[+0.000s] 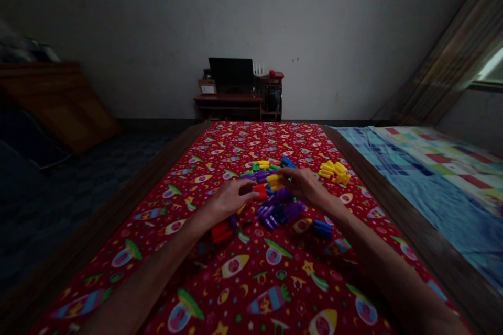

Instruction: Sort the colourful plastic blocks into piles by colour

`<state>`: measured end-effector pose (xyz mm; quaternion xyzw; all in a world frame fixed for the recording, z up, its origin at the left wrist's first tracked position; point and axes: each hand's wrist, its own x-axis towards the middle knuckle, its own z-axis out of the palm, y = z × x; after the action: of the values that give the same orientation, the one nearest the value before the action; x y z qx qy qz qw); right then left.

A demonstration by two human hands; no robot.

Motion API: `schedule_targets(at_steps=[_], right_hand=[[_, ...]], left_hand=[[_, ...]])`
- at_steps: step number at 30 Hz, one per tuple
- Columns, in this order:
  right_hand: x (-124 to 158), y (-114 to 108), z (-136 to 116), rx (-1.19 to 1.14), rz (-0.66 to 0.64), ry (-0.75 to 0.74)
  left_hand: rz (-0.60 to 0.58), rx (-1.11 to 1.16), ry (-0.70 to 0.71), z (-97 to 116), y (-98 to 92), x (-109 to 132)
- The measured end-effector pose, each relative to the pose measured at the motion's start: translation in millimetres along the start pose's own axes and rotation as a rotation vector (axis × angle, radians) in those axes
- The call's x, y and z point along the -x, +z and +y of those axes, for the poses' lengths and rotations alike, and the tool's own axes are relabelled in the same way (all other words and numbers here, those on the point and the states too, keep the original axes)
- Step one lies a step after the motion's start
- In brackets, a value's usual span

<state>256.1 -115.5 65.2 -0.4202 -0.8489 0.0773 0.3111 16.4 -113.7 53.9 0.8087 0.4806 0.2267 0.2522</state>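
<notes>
A pile of colourful plastic building blocks lies on the red patterned cloth [220, 293]. My left hand [233, 199] reaches in from the left, its thumb and fingers closed about the end of a red building block [260, 190]. From the right, my right hand [308, 186] has its fingers on a yellow building block [275, 182]. Purple blocks [271, 214] lie just below the hands. A blue block [323, 229] sits apart, near my right forearm. Beside my left wrist is another red block [221, 232], partly hidden.
Several yellow blocks [335, 171] form a group right of my right hand. Green, yellow and blue blocks [287, 162] lie behind the hands. A bed with a blue sheet [369, 172] adjoins on the right. At the far wall stands a desk [228, 98] with a monitor [231, 74].
</notes>
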Motion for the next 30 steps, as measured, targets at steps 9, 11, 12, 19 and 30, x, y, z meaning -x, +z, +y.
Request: schedule_targets(at_steps=[9,11,12,19,30], right_hand=[[27.8,-60.2,98.5,0.697,0.207,0.671],[35.2,-61.3,104.4,0.683,0.085,0.759],[37.2,-61.1,105.3,0.666,0.010,0.791],[23.6,-54.1,75.0,0.545,0.020,0.544],[2.0,3.6,-15.2,-0.034,-0.149,-0.056]], left_hand=[[0.002,-0.778,0.067,-4.2,12.7,29.2],[0.006,-0.758,0.125,-4.2,19.9,30.8],[0.000,-0.731,0.150,-4.8,22.0,30.4],[0.019,-0.309,0.049,3.2,8.7,7.6],[0.090,0.504,-0.024,5.2,24.5,-2.7]])
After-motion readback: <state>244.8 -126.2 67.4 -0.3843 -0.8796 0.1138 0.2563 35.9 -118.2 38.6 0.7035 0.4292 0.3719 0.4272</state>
